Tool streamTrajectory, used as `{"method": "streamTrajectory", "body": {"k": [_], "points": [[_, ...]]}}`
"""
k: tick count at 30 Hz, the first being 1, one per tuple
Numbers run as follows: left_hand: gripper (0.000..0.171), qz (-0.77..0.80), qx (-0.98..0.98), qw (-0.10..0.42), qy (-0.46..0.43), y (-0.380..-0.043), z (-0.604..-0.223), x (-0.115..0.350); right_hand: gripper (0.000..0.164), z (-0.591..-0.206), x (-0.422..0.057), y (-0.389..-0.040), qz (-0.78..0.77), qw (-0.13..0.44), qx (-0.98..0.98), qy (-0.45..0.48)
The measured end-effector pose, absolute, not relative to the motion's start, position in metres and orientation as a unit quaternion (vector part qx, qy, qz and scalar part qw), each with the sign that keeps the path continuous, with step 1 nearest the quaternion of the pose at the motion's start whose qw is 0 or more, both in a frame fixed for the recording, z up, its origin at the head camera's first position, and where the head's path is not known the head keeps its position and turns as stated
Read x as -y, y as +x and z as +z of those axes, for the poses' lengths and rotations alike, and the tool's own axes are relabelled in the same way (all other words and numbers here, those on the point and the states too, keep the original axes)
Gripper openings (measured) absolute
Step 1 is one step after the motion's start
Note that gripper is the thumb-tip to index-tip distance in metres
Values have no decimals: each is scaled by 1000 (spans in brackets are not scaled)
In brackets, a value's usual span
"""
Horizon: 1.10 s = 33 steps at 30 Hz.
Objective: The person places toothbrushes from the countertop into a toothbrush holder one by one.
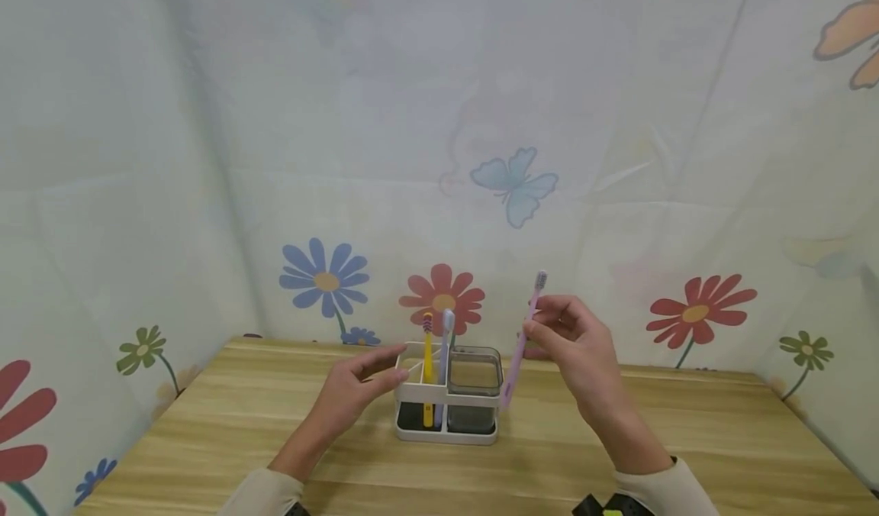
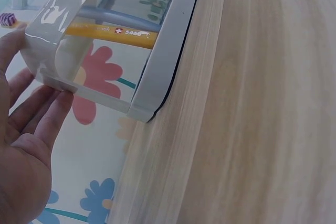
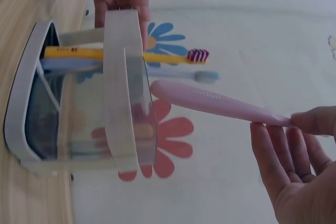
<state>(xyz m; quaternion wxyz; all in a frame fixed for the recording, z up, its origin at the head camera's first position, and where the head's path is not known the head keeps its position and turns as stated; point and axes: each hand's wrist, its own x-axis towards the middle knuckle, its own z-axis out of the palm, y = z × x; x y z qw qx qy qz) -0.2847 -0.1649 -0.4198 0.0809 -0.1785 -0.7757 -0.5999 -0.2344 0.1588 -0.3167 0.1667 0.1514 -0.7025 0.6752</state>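
Note:
A white toothbrush holder point(image 1: 446, 437) with a dark base stands on the table. Its left compartment contains a yellow toothbrush point(image 1: 428, 363) and a pale blue toothbrush point(image 1: 444, 348), both bristle end up. A clear cup point(image 1: 475, 375) sits in the right compartment. My left hand point(image 1: 353, 390) holds the holder's upper frame at its left end, thumb at the front. Between thumb and fingers, my right hand point(image 1: 580, 348) pinches a pink toothbrush point(image 3: 210, 100) near its upper part. The brush tilts with its bristles up, its handle end close to the holder's right rim.
The wood-grain table point(image 1: 275, 401) extends to both sides of the holder. Behind it hangs a pale curtain point(image 1: 412, 119) printed with flowers and butterflies.

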Motion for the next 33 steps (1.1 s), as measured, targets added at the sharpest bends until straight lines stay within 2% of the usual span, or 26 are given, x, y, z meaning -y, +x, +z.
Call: {"method": "streamTrajectory", "body": {"k": [10, 19, 33], "points": [[46, -599, 777, 78, -179, -284, -421, 166, 23, -320, -125, -250, 731, 165, 648, 140], [45, -600, 775, 81, -182, -285, -421, 165, 24, -323, -103, -257, 760, 185, 611, 126], [44, -602, 773, 80, -184, -282, -417, 164, 25, -338, -83, -268, 741, 176, 639, 107]]}}
